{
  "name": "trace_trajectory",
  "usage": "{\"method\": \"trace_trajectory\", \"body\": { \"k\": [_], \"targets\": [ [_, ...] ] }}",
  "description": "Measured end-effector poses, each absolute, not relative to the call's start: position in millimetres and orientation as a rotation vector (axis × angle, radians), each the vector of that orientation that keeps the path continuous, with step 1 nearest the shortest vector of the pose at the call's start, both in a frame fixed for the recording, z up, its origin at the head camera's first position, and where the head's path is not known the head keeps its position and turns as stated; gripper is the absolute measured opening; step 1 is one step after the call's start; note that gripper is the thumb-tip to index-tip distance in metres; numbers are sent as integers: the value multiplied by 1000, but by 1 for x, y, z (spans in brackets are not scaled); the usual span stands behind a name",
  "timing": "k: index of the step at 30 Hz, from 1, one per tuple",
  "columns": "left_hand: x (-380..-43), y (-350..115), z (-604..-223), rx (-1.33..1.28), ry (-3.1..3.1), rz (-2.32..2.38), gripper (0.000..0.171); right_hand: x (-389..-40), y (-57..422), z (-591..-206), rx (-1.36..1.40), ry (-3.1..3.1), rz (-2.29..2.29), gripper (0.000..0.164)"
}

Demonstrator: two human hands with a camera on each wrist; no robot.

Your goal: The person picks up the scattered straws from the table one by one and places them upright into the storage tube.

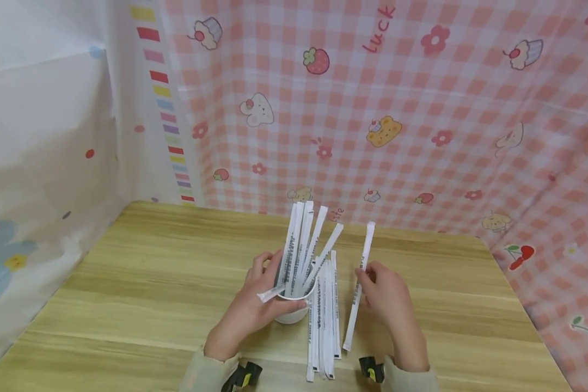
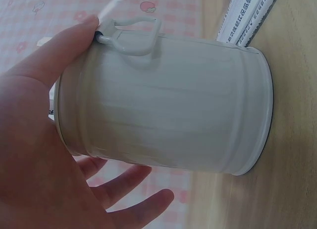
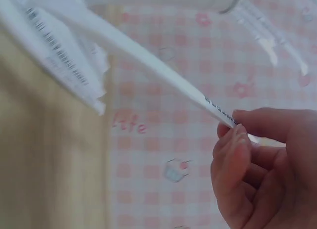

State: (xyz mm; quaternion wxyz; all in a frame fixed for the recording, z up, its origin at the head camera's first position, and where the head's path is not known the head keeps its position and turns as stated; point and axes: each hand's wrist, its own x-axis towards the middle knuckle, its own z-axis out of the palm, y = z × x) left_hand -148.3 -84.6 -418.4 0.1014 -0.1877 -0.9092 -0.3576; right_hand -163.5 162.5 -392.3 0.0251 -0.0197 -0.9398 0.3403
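Note:
My left hand [image 1: 252, 302] grips a small white bucket [image 2: 163, 100] round its upper part, thumb on the near side. Several paper-wrapped straws [image 1: 301, 245] lean out of the bucket's mouth, and a short end [image 1: 270, 294] pokes out at the left. With thumb and fingertips, my right hand [image 1: 388, 294] pinches one white paper-wrapped straw [image 1: 354, 316] by its middle, to the right of the bucket. Between the two hands a bundle of similar straws [image 1: 327, 332] lies on the table. The left wrist view shows a small handle loop [image 2: 136, 38] on the bucket's side.
Everything stands on a wood-grain table [image 1: 142, 305]. A pink checked cloth [image 1: 348, 109] hangs behind it, with a white printed cloth [image 1: 54, 136] at the left. Black straps [image 1: 372, 369] sit near both sleeve cuffs.

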Motion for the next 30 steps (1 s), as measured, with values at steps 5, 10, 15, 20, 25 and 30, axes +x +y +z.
{"method": "trace_trajectory", "body": {
  "k": [5,10,15,20,25,30],
  "targets": [
    [-148,-85,-419,-575,-2665,-1056,103,-154,155,-379,14,-2777,956,25],
    [-147,-84,-420,-576,-2656,-1061,102,-144,147,-366,108,-2581,887,25],
    [-149,-85,-420,-581,-2648,-1048,103,-134,142,-355,274,-2315,899,16],
    [-149,-84,-419,-597,-2649,-1024,103,-127,132,-347,463,-2052,938,7],
    [-149,-84,-418,-595,-2655,-1033,103,-124,117,-346,574,-1866,962,21],
    [-149,-84,-418,-575,-2665,-1044,103,-122,107,-348,610,-1852,964,24]
  ]
}}
